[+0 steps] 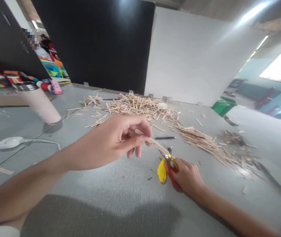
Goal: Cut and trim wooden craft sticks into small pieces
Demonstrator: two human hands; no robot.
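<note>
My left hand (120, 141) pinches a flat wooden craft stick (158, 145) between thumb and fingers. The stick slants down to the right, and its far end meets the short blades of the scissors (172, 177). Wrapped round their red handle is my right hand (188, 174). Just beside the scissors, partly hidden behind them, lies a yellow object (162, 170) whose kind I cannot make out. A dark pen (165, 138) rests on the table a little beyond the stick.
A large heap of short wooden pieces (137, 107) lies at the back of the grey table (100, 204). Long sticks (204, 144) form a row at right. A pink tumbler (40, 103) and a white corded device (10, 142) are at left. A green bin (223, 106) stands beyond.
</note>
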